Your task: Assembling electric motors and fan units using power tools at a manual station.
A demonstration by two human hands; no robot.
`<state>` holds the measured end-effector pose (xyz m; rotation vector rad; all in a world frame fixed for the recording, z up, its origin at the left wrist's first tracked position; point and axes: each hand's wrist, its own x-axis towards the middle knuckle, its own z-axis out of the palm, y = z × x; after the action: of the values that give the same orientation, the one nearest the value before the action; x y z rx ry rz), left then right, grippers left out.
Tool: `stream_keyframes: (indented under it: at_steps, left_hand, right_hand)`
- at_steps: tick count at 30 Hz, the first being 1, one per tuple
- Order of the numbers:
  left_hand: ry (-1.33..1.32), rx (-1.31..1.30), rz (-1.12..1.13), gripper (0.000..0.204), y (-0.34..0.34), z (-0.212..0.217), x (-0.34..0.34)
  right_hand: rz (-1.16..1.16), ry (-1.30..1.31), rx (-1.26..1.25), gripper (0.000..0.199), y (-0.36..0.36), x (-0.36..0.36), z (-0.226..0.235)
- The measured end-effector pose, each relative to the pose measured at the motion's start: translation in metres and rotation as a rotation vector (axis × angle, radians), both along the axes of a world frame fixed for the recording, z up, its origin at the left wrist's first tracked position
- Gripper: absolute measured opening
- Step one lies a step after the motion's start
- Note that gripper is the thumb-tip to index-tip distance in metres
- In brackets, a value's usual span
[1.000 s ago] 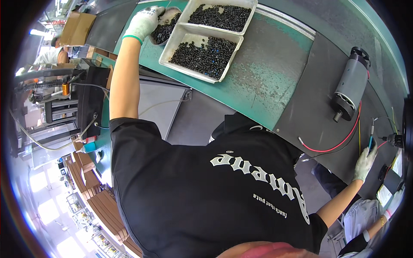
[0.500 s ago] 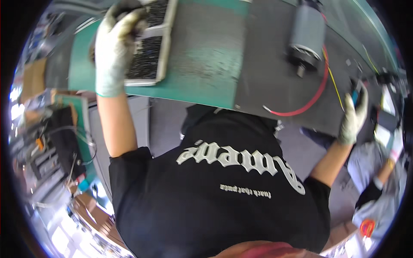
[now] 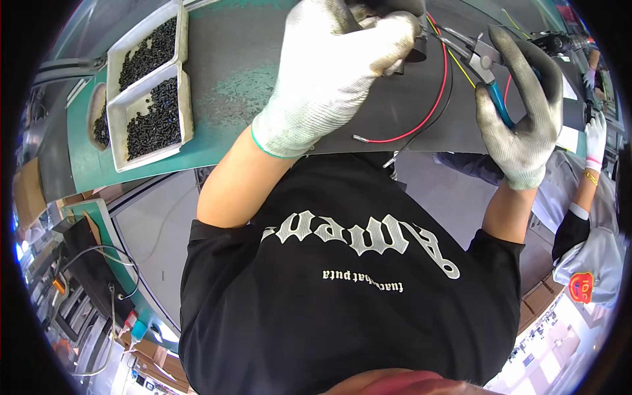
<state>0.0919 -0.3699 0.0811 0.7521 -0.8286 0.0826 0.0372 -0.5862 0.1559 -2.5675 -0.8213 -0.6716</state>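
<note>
My left hand (image 3: 336, 76), in a white work glove, is closed at the end of a grey cylindrical motor (image 3: 416, 51). Its thumb and fingers press together around the shaft end; whatever they pinch is hidden. Most of the motor lies behind this hand or past the upper edge. My right hand (image 3: 523, 112), in a grey-stained glove, holds pliers (image 3: 485, 62) with blue handles. The thin jaws of the pliers point left toward the motor and my left hand. Red wire (image 3: 440, 99), black wire and yellow wire run from near the motor over the dark mat.
Two white trays (image 3: 187, 112) of small black parts stand at the left on the green bench (image 3: 82, 164), beside a smaller tray (image 3: 92, 122). A co-worker's gloved hand (image 3: 596, 139) is at the far right. Cables hang by a lower shelf at left.
My left hand has moved right from the parts trays to the motor's end. My right hand has lifted the pliers up and left toward the motor. The view has shifted.
</note>
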Motion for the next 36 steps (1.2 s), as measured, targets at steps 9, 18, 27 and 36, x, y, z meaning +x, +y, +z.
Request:
stream_keyframes:
  at_steps: [9, 18, 27, 36]
  left_hand:
    - [0.714, 0.435, 0.183, 0.018, 0.006, 0.036, -0.025]
    - [0.695, 0.508, 0.222, 0.016, 0.005, 0.039, -0.022]
    - [0.357, 0.869, 0.439, 0.034, -0.016, 0.017, 0.041]
    - [0.295, 1.339, 0.652, 0.082, -0.057, -0.033, 0.159]
  right_hand:
    - [-0.037, 0.004, -0.04, 0.052, -0.001, 0.001, -0.002]
    - [-0.057, -0.008, -0.089, 0.052, 0.001, 0.004, -0.002]
    - [-0.245, 0.104, -0.032, 0.048, -0.026, 0.061, -0.045]
    - [-0.021, 1.267, 1.476, 0.014, -0.062, 0.188, -0.141]
